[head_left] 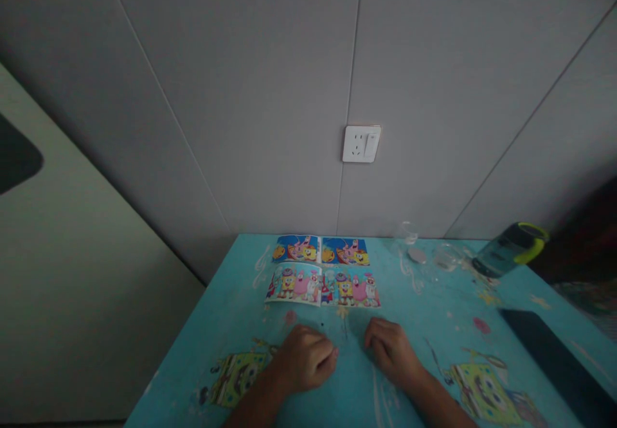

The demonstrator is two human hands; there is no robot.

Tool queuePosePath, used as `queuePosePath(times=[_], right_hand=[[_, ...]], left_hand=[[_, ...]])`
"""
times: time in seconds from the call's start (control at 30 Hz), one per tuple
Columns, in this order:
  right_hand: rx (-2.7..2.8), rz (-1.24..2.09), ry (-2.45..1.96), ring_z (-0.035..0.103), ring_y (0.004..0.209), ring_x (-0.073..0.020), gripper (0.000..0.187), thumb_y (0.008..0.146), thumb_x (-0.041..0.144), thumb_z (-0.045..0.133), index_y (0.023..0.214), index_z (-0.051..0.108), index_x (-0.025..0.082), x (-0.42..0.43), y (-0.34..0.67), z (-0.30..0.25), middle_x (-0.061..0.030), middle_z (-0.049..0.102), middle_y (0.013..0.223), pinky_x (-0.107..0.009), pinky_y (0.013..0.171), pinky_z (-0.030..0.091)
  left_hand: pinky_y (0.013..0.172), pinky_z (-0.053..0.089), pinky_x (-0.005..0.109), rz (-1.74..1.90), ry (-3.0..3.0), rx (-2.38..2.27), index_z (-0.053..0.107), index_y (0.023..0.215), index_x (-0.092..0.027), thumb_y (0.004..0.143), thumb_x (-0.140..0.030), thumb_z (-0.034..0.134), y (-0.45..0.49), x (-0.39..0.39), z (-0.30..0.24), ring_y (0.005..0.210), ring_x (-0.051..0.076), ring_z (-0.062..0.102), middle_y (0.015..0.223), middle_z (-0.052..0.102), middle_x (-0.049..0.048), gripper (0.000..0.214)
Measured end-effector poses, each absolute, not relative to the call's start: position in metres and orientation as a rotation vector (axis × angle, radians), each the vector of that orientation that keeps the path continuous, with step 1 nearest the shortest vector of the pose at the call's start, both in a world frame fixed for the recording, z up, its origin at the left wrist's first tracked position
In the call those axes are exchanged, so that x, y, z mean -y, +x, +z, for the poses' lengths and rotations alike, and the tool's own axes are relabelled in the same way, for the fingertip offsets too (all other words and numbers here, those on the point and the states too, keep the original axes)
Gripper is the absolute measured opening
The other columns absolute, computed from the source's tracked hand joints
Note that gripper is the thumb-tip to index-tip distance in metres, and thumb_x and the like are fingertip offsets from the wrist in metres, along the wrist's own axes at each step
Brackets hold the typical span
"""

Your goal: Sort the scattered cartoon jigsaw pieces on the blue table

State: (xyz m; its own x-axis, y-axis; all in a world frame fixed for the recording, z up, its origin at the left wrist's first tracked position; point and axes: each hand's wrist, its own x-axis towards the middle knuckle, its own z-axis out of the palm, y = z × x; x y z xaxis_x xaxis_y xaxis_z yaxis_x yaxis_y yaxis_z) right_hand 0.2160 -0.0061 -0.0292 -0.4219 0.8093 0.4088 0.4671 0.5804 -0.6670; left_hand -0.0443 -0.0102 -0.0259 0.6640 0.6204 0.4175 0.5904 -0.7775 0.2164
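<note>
Our left hand (308, 357) and right hand (389, 349) rest in loose fists near the picture sheets (295, 284), which we judge light, bendy, best held by their edges.

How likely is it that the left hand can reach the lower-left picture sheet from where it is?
Probably yes: the left hand is just in front of the lower-left picture sheet, and I see nothing standing between them.
</note>
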Motion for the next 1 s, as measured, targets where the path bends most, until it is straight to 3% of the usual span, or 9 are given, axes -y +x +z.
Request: queuePosePath(times=[1.0], right_hand=[[2.1, 0.625, -1.1, 0.057, 0.066, -0.015, 0.026, 0.081, 0.005, 0.04, 0.071, 0.06, 0.019, 0.005, 0.211, -0.032, -0.0011, 0.058, 0.067, -0.027, 0.067, 0.041]], left_hand=[[0.057, 0.023, 0.033, 0.694, 2.76, -1.053, 0.04, 0.064, -0.02, 0.09, -0.022, 0.048, -0.042, 0.009, -0.03, 0.05, 0.011, 0.043, 0.053, 0.048, -0.0042, 0.027]])
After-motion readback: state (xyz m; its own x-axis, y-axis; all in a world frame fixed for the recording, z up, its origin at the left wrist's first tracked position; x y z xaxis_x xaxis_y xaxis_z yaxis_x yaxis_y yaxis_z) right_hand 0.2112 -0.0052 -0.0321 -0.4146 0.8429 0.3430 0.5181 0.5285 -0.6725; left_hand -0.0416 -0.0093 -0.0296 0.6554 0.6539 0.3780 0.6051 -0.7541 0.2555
